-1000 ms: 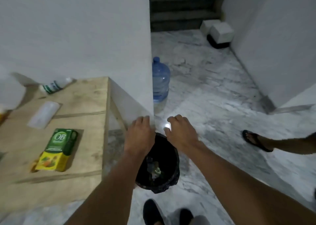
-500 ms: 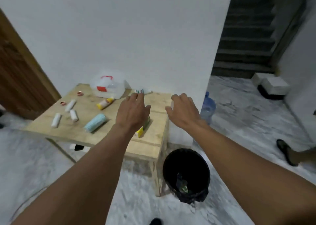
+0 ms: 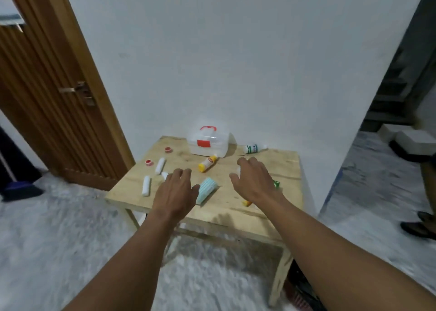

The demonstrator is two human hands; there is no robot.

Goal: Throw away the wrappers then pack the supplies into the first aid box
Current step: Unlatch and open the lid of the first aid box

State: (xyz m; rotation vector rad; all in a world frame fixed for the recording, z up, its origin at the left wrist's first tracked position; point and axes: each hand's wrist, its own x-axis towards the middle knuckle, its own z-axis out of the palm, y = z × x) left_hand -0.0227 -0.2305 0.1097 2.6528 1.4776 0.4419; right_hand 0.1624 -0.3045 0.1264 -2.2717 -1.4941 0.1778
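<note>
A clear first aid box (image 3: 208, 141) with a red handle stands shut at the back of the wooden table (image 3: 285, 166). Around it lie a yellow-capped bottle (image 3: 207, 163), a green-and-white bottle (image 3: 254, 148), white bandage rolls (image 3: 146, 186), two red tape rolls (image 3: 148, 162) and a pack of blue face masks (image 3: 205, 189). My left hand (image 3: 173, 196) hovers empty over the table's front, fingers apart, just left of the masks. To the right of the masks my right hand (image 3: 256, 183) hangs empty too, covering most of a green-and-yellow carton (image 3: 276, 184).
The table stands against a white wall. A brown wooden door (image 3: 42, 102) is on the left. The black bin (image 3: 298, 284) shows only as a sliver under my right forearm beside the table leg. Another person's legs and sandals (image 3: 422, 225) are at the right edge.
My view has swung from the black bin up and left to the table. Both hands have left the bin's rim and now hover empty over the tabletop.
</note>
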